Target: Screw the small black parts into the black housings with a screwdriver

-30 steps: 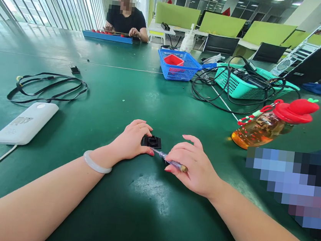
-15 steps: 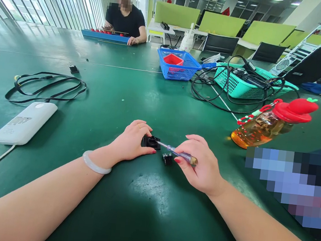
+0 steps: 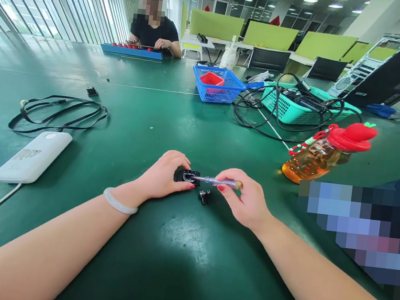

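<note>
My left hand (image 3: 167, 174) is closed around the left side of a small black plastic housing (image 3: 192, 176) on the green table, fingers behind it and thumb in front. In my right hand (image 3: 247, 198) is a screwdriver (image 3: 222, 182) with a clear purplish handle, pinched between thumb and fingers. It lies nearly level, its tip pointing left into the hollow of the housing. Whether the tip touches anything inside is too small to tell. A small black part with metal prongs (image 3: 204, 197) sits on the table just below the screwdriver.
A white power bank (image 3: 33, 157) and a looped black strap (image 3: 59, 114) lie left. Further back are a blue basket (image 3: 219, 94) and a teal basket (image 3: 291, 113) heaped with cables. A red-lidded bottle (image 3: 309, 160) stands right. Another person (image 3: 155, 32) sits across the table.
The screwdriver has gone from slanting down to nearly level, and my right hand has shifted slightly left. The housing's hollow now faces the camera more. The other person's hand has lifted off the table.
</note>
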Motion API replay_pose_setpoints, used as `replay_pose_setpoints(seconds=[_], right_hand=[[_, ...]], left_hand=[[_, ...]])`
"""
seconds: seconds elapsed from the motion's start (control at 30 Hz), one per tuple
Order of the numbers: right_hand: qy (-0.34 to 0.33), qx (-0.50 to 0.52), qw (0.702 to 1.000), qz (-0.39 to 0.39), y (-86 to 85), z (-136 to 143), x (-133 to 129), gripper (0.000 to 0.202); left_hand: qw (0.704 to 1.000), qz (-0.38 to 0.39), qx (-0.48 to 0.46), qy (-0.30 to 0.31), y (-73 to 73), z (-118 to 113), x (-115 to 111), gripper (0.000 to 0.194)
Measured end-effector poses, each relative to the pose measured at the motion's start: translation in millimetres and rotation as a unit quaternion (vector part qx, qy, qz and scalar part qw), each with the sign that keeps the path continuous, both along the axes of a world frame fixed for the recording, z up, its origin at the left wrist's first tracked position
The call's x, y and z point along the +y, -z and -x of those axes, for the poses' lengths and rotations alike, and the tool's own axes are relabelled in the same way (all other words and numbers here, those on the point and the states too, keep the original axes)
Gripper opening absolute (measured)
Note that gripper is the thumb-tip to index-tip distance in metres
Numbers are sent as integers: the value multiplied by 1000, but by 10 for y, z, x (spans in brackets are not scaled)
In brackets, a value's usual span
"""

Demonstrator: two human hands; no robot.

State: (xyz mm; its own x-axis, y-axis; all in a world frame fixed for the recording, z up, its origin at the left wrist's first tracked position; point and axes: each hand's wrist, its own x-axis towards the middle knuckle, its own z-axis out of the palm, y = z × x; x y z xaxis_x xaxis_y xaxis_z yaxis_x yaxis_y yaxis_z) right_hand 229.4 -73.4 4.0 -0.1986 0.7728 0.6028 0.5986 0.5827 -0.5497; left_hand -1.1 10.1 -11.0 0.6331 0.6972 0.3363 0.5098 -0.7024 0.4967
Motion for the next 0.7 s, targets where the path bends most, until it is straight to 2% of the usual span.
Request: replay_pose_setpoints(seconds=[0.13,0.33,0.43,0.53,0.6,0.7], right_hand=[[-22,-33,999,12,0,15,21,11],[-16,-1,998,57,37,13,53,17],[-31,99,991,82,66,27,77,23],[-49,246,965,72,81,32,115,27],[-31,320,945,64,80,12,147,30],[-7,373,926,60,86,-56,211,32]], left_hand=[[1000,-10,15,4,13,1,23,37],[999,2,30,-15,-9,11,20,38],[999,-5,23,-40,-53,19,15,40],[998,-15,14,-60,-98,35,25,45],[996,-20,13,-82,-114,53,36,49],[990,-41,50,-129,-103,87,51,49]])
